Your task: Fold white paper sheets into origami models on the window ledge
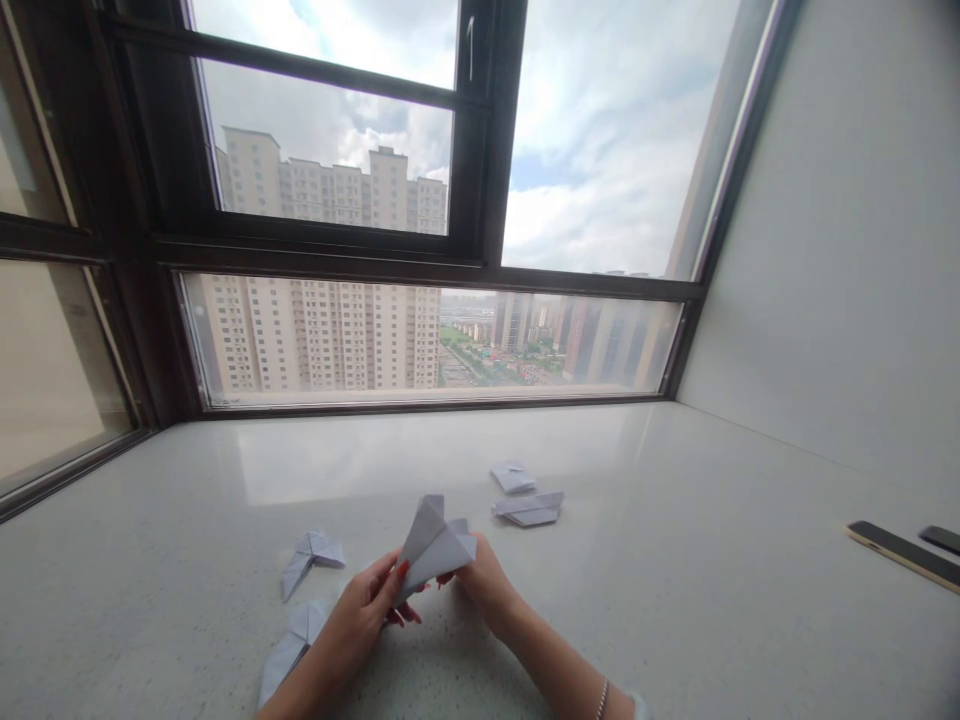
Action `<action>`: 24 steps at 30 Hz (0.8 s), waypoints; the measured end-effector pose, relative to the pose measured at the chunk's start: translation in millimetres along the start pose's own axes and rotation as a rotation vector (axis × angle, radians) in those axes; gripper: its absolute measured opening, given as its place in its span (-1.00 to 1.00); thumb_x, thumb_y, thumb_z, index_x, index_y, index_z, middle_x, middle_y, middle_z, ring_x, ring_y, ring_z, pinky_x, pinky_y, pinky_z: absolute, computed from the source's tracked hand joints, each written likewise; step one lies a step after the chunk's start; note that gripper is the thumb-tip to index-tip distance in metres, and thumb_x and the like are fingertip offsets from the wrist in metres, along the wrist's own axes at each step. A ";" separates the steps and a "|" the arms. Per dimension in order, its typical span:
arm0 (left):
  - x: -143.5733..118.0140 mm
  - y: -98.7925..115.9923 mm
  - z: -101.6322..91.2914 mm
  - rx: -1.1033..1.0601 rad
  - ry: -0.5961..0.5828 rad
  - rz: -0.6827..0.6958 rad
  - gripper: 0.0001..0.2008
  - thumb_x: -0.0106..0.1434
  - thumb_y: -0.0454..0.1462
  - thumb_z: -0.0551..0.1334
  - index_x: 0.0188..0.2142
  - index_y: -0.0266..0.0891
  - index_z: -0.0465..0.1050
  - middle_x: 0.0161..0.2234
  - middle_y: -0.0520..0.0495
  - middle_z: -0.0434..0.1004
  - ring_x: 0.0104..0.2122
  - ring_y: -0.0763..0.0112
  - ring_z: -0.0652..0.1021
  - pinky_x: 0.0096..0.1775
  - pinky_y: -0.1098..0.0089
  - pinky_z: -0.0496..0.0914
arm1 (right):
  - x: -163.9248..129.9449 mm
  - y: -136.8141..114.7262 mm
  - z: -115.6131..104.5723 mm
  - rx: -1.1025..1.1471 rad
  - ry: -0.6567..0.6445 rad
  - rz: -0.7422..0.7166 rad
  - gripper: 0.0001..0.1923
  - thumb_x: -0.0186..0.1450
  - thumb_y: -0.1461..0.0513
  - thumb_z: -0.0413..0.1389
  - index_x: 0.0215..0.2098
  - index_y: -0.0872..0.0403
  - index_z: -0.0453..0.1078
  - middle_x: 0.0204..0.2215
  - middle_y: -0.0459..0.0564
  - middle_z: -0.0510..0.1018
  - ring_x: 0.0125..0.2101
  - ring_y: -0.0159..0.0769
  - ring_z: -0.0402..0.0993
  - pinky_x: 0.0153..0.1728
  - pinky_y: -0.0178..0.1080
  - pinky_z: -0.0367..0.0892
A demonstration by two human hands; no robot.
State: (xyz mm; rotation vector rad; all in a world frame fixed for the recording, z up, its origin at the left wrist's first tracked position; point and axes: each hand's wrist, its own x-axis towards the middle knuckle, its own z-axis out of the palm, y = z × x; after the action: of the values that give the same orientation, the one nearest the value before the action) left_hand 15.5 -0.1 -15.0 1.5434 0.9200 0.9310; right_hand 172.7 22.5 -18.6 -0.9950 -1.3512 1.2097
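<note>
Folded paper (435,548) held up in the middle

On the left, a bent white piece (309,558) is laid on the tabletop (675,590). Closer in, a long white piece (281,655) is partly hidden from sight.

Next, the folded paper is gripped by the left hand (369,605). Its thumb is pressed on the front, and its other fingers are tucked below. The paper is tilted, with its pointy parts turned up and out. At its right side, the right hand (481,580) is placed just behind it. Most of those fingers are covered, so it cannot be told if the paper is pinched there.

For a neat job, the low end should be held snugly but not squashed. Edges should be lined up before any fold is pressed hard. The paper might be torn if it is tugged, so flaps should be moved gently.

Farther right, a small square piece (514,476) and a boat-shaped piece (529,510) are set close together. At the far right, a long dark bar (904,551) and a small dark thing (941,539) are seen.
</note>
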 end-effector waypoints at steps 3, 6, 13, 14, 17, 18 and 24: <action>-0.1 -0.8 2.1 -0.008 -0.015 -0.003 -0.46 0.07 0.10 0.00 -0.18 -0.29 0.29 -0.43 -0.07 0.48 -0.59 0.43 0.49 -0.56 0.48 0.27 | -0.8 0.7 -0.9 -0.008 -0.005 -0.009 -0.83 -0.09 0.25 -0.04 -0.77 0.12 0.27 -0.81 -0.16 0.29 -0.71 -0.45 0.20 -0.64 -0.38 0.10; -0.9 0.3 4.0 -0.005 -0.013 0.007 -0.49 0.09 0.09 -0.02 -0.21 -0.28 0.28 -0.48 -0.03 0.46 -0.67 0.51 0.42 -0.61 0.50 0.24 | -0.6 1.8 -0.7 -0.007 -0.003 -0.022 -0.82 -0.08 0.23 -0.04 -0.77 0.12 0.26 -0.81 -0.15 0.29 -0.71 -0.45 0.20 -0.64 -0.38 0.11; -2.4 -4.8 9.9 -0.038 0.020 -0.008 -0.51 0.08 0.10 -0.02 -0.24 -0.24 0.25 -0.56 0.08 0.36 -0.72 0.58 0.32 -0.66 0.53 0.18 | -1.1 -0.7 2.8 -0.008 0.008 -0.070 -0.76 -0.05 0.19 0.01 -0.81 0.12 0.26 -0.82 -0.15 0.30 -0.71 -0.46 0.19 -0.65 -0.40 0.09; -2.2 -6.7 10.7 -0.044 0.033 -0.011 -0.51 0.07 0.11 -0.02 -0.26 -0.24 0.25 -0.58 0.10 0.34 -0.72 0.59 0.30 -0.66 0.53 0.18 | -1.6 -1.3 3.2 -0.007 0.006 -0.077 -0.75 -0.05 0.19 0.01 -0.81 0.12 0.26 -0.83 -0.14 0.30 -0.71 -0.46 0.19 -0.65 -0.40 0.09; -1.6 -11.2 12.3 -0.033 0.054 -0.019 -0.51 0.04 0.14 -0.02 -0.36 -0.24 0.24 -0.65 0.15 0.24 -0.75 0.62 0.20 -0.68 0.54 0.11 | -2.4 -2.1 3.9 0.001 -0.001 -0.073 -0.75 -0.05 0.20 0.01 -0.83 0.11 0.26 -0.84 -0.14 0.30 -0.71 -0.45 0.20 -0.65 -0.39 0.11; -1.4 -11.9 12.6 -0.029 0.064 -0.028 -0.51 0.03 0.14 -0.02 -0.39 -0.24 0.24 -0.66 0.16 0.20 -0.74 0.63 0.17 -0.69 0.54 0.08 | -2.4 -1.9 3.9 0.000 -0.001 -0.064 -0.76 -0.06 0.21 0.00 -0.83 0.11 0.27 -0.84 -0.14 0.30 -0.72 -0.44 0.21 -0.64 -0.38 0.12; -1.2 -11.7 14.7 -0.071 0.103 -0.077 -0.54 0.00 0.15 0.01 -0.45 -0.21 0.20 -0.66 0.19 0.02 -0.66 0.58 0.13 -0.65 0.54 0.04 | 0.1 1.5 2.8 0.004 -0.003 -0.033 -0.81 -0.08 0.25 -0.02 -0.80 0.11 0.28 -0.82 -0.14 0.31 -0.71 -0.43 0.24 -0.63 -0.37 0.14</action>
State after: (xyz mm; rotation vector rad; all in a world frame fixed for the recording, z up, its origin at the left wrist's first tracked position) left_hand 27.4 -5.1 -28.7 1.4013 1.0014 0.9849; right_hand 169.8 22.4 -20.0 -0.9644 -1.3619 1.1894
